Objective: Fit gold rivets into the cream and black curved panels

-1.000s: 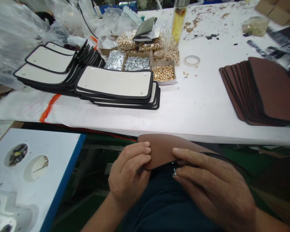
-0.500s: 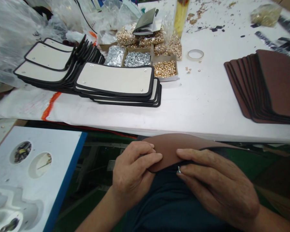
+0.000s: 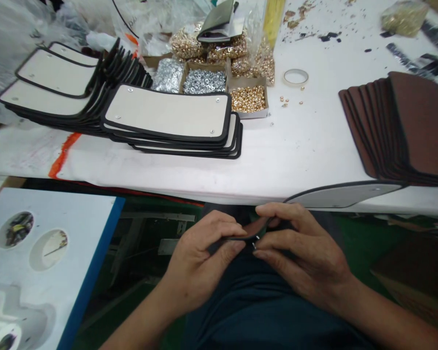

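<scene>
My left hand pinches the edge of a flexible brown panel with black binding, thumb below and fingers on top. The panel is bent, and its pale underside with small metal dots faces me at the table's front edge. My right hand is close beside, its upper fingers against the panel. Between its thumb and a finger is a small silvery metal piece, right by the bound edge. The fingers hide its exact shape. Both hands are above my lap.
Stacked pale panels with black edging lie on the white table, brown panels at right. Behind are boxes of silver rings and gold pieces, plus a tape roll. A white board with round holes stands left.
The brown panel has been tilted and bent, so its pale underside now shows at the right. My right hand has moved left, bringing the metal piece close to my left hand.
</scene>
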